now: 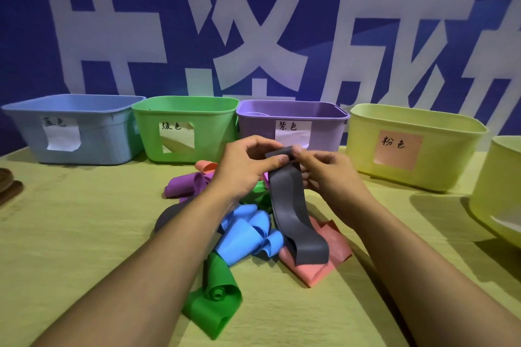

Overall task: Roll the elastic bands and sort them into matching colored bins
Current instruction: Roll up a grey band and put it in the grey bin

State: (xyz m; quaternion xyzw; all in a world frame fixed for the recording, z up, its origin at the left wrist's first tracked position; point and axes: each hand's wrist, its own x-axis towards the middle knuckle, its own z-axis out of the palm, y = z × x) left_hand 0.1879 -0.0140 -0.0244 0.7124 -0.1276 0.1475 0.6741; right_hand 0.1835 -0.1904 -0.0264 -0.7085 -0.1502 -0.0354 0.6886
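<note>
The person's left hand (248,165) and right hand (324,167) both pinch the top end of a grey elastic band (293,205), thumbs and fingertips meeting over a small fold that looks like the start of a roll. The rest of the band hangs down from the hands in a loose wave, its lower end resting on a salmon-pink band (324,259) on the desk (84,234).

The grey band looks thin, flat and matte, a light rubbery strip that droops under its own weight. It should bend with no effort but may spring open if let go, so the best hold is judged to be at the rolled end, pinched across its full width and fed upward.

Below the hands lies a heap of similar soft strips: curled blue bands (251,231), a green band (217,298) with a coiled end, and purple bands (183,184) just left of the left hand.

Beyond the hands stands a row of smooth, rigid plastic tubs with paper labels: a blue bin (76,132), a green bin (183,127), a purple bin (293,124) and, further right, a pale yellow bin (417,149) with a pink label. No grey bin is plainly seen
</note>
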